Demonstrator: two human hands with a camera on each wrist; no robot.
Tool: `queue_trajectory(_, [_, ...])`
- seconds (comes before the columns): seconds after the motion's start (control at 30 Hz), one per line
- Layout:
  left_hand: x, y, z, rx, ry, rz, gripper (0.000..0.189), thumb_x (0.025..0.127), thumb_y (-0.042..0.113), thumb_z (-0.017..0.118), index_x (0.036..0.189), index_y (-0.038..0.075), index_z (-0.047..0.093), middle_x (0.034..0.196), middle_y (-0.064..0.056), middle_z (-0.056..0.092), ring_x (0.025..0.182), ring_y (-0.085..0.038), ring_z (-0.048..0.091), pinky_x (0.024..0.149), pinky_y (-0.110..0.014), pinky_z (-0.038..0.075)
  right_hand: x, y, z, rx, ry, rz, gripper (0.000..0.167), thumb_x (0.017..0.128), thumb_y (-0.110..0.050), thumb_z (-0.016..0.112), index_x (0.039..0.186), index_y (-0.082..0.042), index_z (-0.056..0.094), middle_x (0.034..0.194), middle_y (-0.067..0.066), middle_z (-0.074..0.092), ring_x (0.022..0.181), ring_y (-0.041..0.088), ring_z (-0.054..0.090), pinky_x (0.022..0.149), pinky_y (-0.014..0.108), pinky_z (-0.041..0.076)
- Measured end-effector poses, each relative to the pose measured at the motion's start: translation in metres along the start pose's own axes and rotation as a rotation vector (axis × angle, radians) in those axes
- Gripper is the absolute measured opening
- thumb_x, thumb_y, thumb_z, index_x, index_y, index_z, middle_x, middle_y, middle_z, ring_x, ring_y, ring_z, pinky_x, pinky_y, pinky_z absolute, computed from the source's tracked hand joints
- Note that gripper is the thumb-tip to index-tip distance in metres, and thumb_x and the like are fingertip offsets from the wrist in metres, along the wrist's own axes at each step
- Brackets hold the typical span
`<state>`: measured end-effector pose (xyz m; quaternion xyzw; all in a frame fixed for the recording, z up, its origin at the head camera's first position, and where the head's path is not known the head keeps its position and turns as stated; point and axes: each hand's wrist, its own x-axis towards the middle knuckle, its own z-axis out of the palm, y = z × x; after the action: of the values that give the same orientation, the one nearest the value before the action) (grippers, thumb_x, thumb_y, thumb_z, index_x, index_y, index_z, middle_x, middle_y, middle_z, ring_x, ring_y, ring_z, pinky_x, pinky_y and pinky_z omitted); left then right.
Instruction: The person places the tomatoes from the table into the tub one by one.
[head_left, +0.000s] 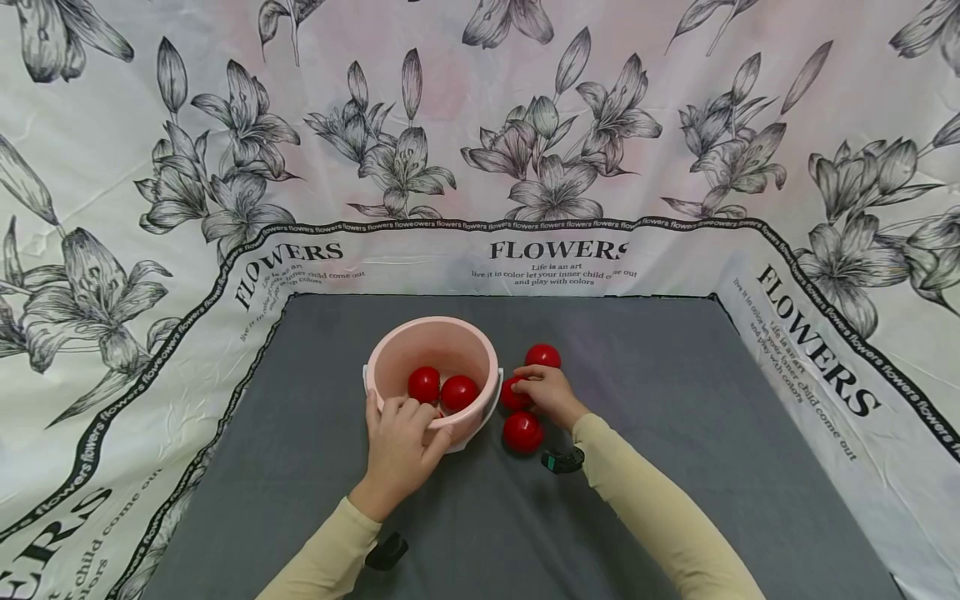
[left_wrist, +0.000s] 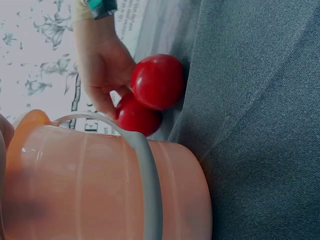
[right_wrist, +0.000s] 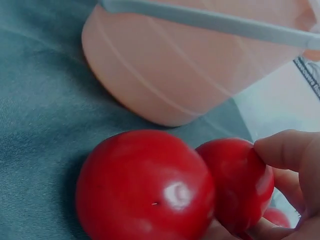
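Observation:
A pink bucket [head_left: 390, 350] with a pale handle stands on the grey cloth, several red balls inside it, among them one ball [head_left: 459, 392] near its right wall. My left hand [head_left: 403, 450] grips the near rim, fingers over the edge and thumb outside. Right of the bucket, my right hand [head_left: 553, 395] holds a red ball [right_wrist: 235, 182] between thumb and fingers. A second red ball [head_left: 522, 432] lies on the near side of the held one, close against it. Beyond the hand rests a third ball [head_left: 543, 356].
Dark grey cloth [head_left: 637, 350] covers the table. A white flower-printed sheet [head_left: 555, 275] rises behind and along both sides. The bucket's handle [left_wrist: 150, 185] hangs down its near side. A black band [head_left: 562, 460] sits at the right wrist.

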<state>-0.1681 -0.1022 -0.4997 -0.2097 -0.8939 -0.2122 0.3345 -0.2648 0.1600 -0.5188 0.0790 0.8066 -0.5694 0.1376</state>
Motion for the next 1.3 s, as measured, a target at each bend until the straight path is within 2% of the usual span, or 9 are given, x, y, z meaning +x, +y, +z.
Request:
queue_trajectory(0.2, [0.0,0.002,-0.001,-0.004,0.006,0.001,0.018,0.084,0.033,0.066,0.086,0.015,0.067,0.083,-0.007,0.068,0.095,-0.033,0.06,0.106,-0.082,0.026,-0.008,-0.016,-0.008,0.006,0.035,-0.042,0.041,0.095,-0.015,0.064,0.134,-0.001,0.063,0.13,0.022,0.068,0.093,0.022,0.067,0.076,0.038,0.063])
queue_trajectory(0.43, [-0.001,0.001,0.0,0.002,-0.004,-0.008,0.02,0.084,0.034,0.067,0.087,0.014,0.068,0.083,-0.007,0.068,0.096,-0.033,0.059,0.107,-0.082,0.026,-0.014,-0.042,-0.025,0.071,0.052,-0.048,0.04,0.096,-0.014,0.064,0.136,-0.006,0.062,0.138,0.021,0.063,0.108,0.028,0.067,0.084,0.038,0.063])
queue_trajectory(0.67, [-0.002,0.0,0.002,0.003,0.011,-0.006,0.019,0.083,0.032,0.066,0.087,0.013,0.068,0.083,-0.008,0.068,0.095,-0.031,0.059,0.106,-0.082,0.027,-0.024,-0.078,-0.046,0.071,0.06,-0.102,0.041,0.098,-0.014,0.063,0.138,-0.008,0.061,0.141,0.019,0.061,0.106,0.022,0.066,0.084,0.035,0.062])
queue_trajectory(0.87, [0.0,0.001,0.002,-0.019,0.025,0.006,0.021,0.085,0.033,0.065,0.087,0.012,0.069,0.082,-0.008,0.068,0.094,-0.032,0.059,0.106,-0.082,0.026,-0.033,-0.114,-0.057,0.085,0.039,-0.153,0.041,0.099,-0.015,0.062,0.14,-0.009,0.06,0.141,0.017,0.061,0.114,0.027,0.065,0.097,0.046,0.059])
queue_trajectory(1.07, [0.0,0.001,0.002,-0.023,0.035,0.006,0.021,0.084,0.032,0.064,0.086,0.012,0.068,0.082,-0.008,0.068,0.094,-0.032,0.059,0.106,-0.082,0.027,-0.041,-0.149,-0.049,0.084,0.014,-0.199,0.041,0.098,-0.014,0.063,0.139,-0.01,0.061,0.142,0.016,0.06,0.122,0.033,0.064,0.095,0.045,0.06])
queue_trajectory(1.3, [0.0,0.002,0.002,-0.028,0.04,0.01,0.019,0.084,0.032,0.067,0.086,0.013,0.068,0.081,-0.008,0.068,0.094,-0.034,0.059,0.106,-0.083,0.026,-0.045,-0.171,-0.017,0.089,-0.053,-0.244,0.038,0.097,-0.012,0.065,0.135,-0.009,0.064,0.138,0.016,0.063,0.119,0.033,0.067,0.092,0.044,0.061])
